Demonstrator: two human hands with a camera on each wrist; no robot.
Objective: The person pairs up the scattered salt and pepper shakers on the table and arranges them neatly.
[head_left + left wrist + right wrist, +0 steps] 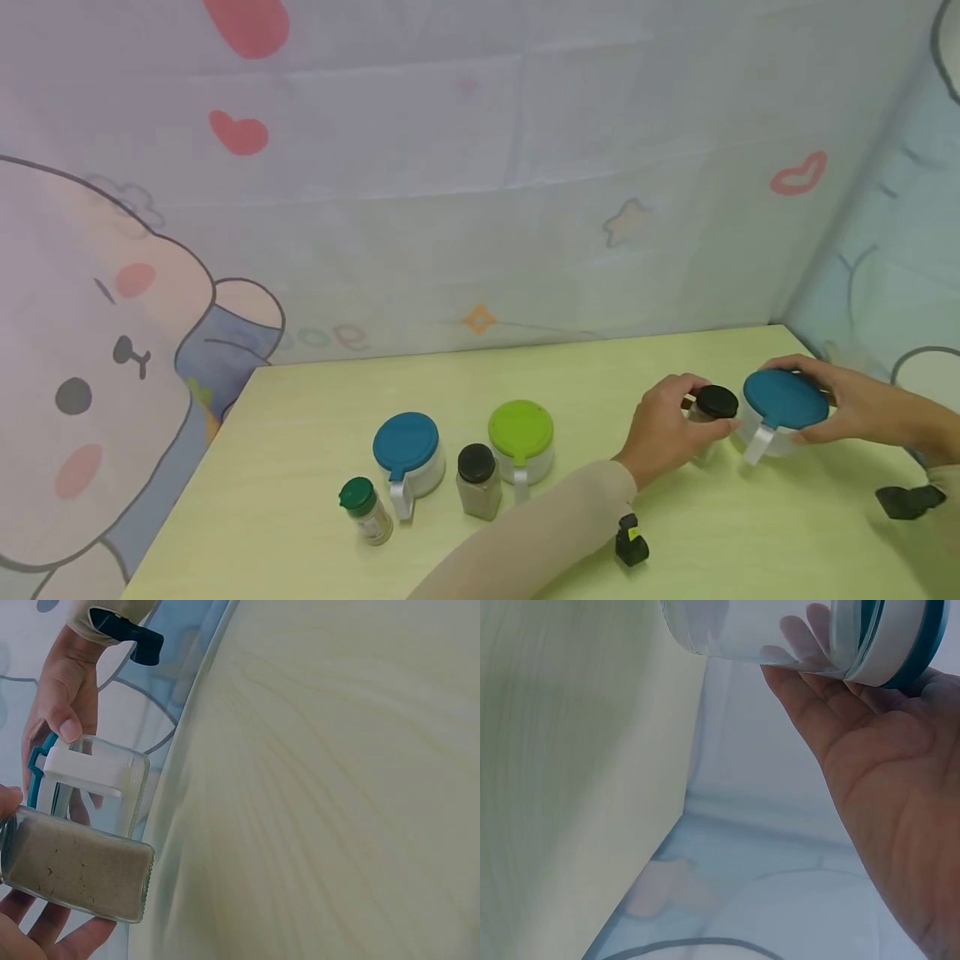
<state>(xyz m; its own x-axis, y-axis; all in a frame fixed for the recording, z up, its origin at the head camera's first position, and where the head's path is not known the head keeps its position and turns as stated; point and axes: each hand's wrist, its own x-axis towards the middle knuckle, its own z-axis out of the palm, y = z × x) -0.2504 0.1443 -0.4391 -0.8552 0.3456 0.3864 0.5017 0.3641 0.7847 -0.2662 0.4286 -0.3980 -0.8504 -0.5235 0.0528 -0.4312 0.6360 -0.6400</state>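
Observation:
On the right of the head view, my left hand grips a square glass spice jar with a black lid. Greyish-brown powder fills this spice jar in the left wrist view, with fingers under it and the thumb at its lid end. Beside it, my right hand holds a clear canister with a blue lid and a white handle, thumb and fingers on opposite sides. Seen from the right wrist, the canister is see-through, and fingers show through its wall. The two containers are close side by side.
Left of my hands stand a green-capped shaker, another blue-lidded canister, another black-lidded spice jar and a green-lidded canister. The pale yellow table meets a printed cloth at the back and right.

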